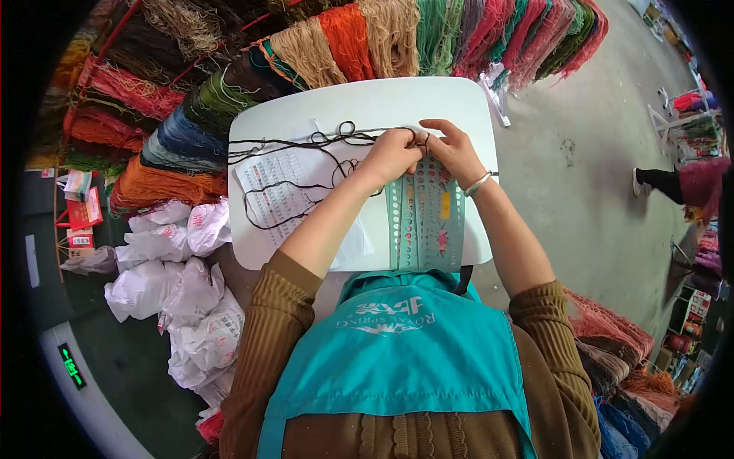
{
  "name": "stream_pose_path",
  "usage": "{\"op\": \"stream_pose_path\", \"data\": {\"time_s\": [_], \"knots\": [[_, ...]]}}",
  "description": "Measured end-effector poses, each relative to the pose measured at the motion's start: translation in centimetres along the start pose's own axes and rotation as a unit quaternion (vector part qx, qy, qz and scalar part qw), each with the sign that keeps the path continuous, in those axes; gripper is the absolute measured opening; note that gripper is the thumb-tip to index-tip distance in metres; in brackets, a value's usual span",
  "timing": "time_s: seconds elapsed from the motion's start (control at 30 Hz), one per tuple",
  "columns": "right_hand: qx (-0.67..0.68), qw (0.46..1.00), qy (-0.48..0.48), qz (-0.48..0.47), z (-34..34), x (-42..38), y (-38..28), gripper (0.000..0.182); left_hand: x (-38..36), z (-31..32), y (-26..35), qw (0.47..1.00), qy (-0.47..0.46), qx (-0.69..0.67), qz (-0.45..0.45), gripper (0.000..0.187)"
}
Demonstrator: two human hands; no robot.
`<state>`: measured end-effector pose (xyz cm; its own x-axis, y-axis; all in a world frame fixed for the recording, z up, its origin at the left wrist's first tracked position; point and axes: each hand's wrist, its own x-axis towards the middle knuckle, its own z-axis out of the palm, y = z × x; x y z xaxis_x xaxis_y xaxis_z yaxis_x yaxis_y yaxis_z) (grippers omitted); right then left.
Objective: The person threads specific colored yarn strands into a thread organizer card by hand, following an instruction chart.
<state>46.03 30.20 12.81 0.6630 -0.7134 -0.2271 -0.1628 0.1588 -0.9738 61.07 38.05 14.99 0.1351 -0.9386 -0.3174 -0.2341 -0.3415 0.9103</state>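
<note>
Black yarn runs across the white table from its left edge in loose strands and loops. Its end passes into my fingers near the far middle of the table. My left hand is closed in a pinch on the yarn. Close beside it, my right hand also pinches the yarn, and a strand loops round its fingers. Under my hands lies a pale green card with rows of holes and red and yellow marks. To its left is a white printed sheet, partly beneath the yarn.
Hanks of coloured yarn hang on racks beyond the table and to the left. White plastic bags are piled on the floor at left. More yarn lies at lower right. A person's leg shows at far right.
</note>
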Motion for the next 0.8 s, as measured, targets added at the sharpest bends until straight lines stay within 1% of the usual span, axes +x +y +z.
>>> {"op": "stream_pose_path", "data": {"time_s": [0.07,0.1,0.17,0.2,0.23,0.27,0.3,0.37,0.4,0.43,0.47,0.5,0.53,0.6,0.63,0.67,0.7,0.73,0.77,0.8], "knots": [[0.018,1.0,0.0,-0.001,0.2,0.2,0.3,0.036,0.5,-0.1,0.3,0.991,-0.014,0.133,0.0,0.015],[0.028,1.0,0.0,-0.002,0.2,0.2,0.4,0.036,0.8,0.0,-0.2,0.996,-0.011,0.081,0.021,0.014],[0.006,0.998,0.0,0.065,-0.3,0.6,0.6,0.036,1.3,0.1,-1.3,0.998,-0.006,-0.024,0.065,0.011],[-0.005,0.995,-0.001,0.098,-0.5,0.7,0.6,0.037,1.3,-0.5,-1.5,0.979,-0.039,-0.201,-0.007,0.011],[-0.037,0.996,0.007,0.081,-0.4,0.7,0.6,0.035,1.2,-1.5,-1.7,0.923,-0.07,-0.369,-0.078,0.013],[-0.068,0.995,0.015,0.065,-0.1,0.6,0.2,0.034,0.8,-2.6,-1.8,0.833,-0.1,-0.524,-0.148,0.016],[-0.098,0.994,0.024,0.049,0.0,0.5,0.1,0.033,0.4,-3.6,-1.9,0.803,-0.085,-0.569,-0.155,0.025],[-0.089,0.995,0.023,0.046,0.1,0.8,0.7,0.027,-1.1,-8.1,-1.8,0.799,-0.085,-0.588,-0.091,0.028],[-0.083,0.995,0.022,0.047,0.1,0.8,1.1,0.025,-1.6,-10.9,-1.9,0.816,-0.003,-0.571,-0.092,0.031],[-0.107,0.993,0.019,0.046,0.0,0.7,1.0,0.025,-2.8,-14.0,-1.2,0.832,0.083,-0.544,-0.072,0.031],[-0.13,0.99,0.014,0.044,0.1,0.6,0.7,0.024,-3.0,-18.8,-2.7,0.834,0.037,-0.55,-0.01,0.031],[-0.152,0.987,0.008,0.041,0.3,0.7,0.5,0.024,-3.8,-22.6,-3.3,0.838,0.103,-0.536,0.02,0.029],[-0.157,0.986,0.022,0.044,0.5,0.9,0.6,0.025,-4.6,-26.1,-3.4,0.813,0.187,-0.551,0.036,0.023],[-0.169,0.983,0.049,0.05,0.5,1.0,0.9,0.026,-6.5,-31.8,-3.7,0.782,0.309,-0.538,0.065,0.018],[-0.165,0.983,0.048,0.057,0.5,1.1,0.8,0.026,-7.2,-35.0,-6.2,0.789,0.377,-0.483,0.041,0.019],[-0.161,0.984,0.048,0.064,0.5,1.1,0.8,0.027,-7.6,-36.8,-8.3,0.79,0.442,-0.424,0.016,0.022],[-0.156,0.984,0.048,0.071,0.5,1.3,0.7,0.028,-7.9,-34.6,-7.0,0.763,0.516,-0.383,-0.073,0.028],[-0.166,0.983,0.047,0.055,0.4,1.3,0.9,0.028,-8.0,-34.9,-9.6,0.801,0.445,-0.39,-0.085,0.033],[-0.176,0.983,0.047,0.038,0.3,1.3,1.2,0.028,-8.0,-32.3,-9.2,0.837,0.368,-0.393,-0.096,0.033],[-0.184,0.982,0.048,0.021,0.5,1.3,1.3,0.028,-7.5,-29.5,-8.8,0.865,0.328,-0.363,-0.112,0.038]]}}
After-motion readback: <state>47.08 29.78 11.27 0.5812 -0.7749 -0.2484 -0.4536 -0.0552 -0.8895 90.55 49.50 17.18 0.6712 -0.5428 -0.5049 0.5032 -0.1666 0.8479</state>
